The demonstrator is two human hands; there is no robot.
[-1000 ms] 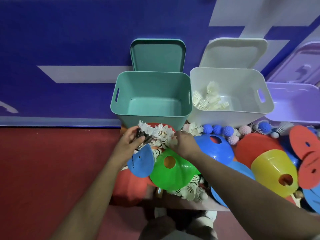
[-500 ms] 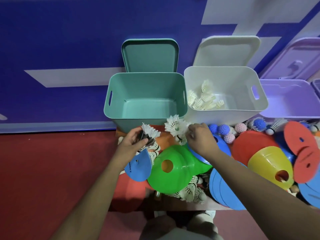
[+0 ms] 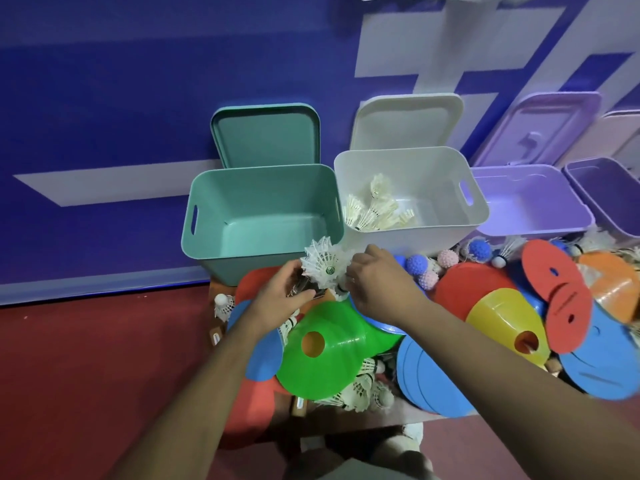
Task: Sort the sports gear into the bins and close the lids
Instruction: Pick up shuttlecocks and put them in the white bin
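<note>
Both hands are riding higher than a moment ago: my left hand (image 3: pixel 280 299) and right hand (image 3: pixel 375 289) are drawing together, so what they were carrying apart is now forming one bunch of shuttlecocks (image 3: pixel 323 263), lifted off the pile in front of the teal bin (image 3: pixel 242 258) and just beside the white bin (image 3: pixel 433 237). My left fingers are curling round the base ends while my right fingertips are pinching the feather skirts, so I am judging the pick complete, with the carry to the white bin, where sorted shuttlecocks (image 3: pixel 372 211) are lying, outstanding. The bunch is showing white, splayed feathers and one green-labelled cork facing me.
</note>
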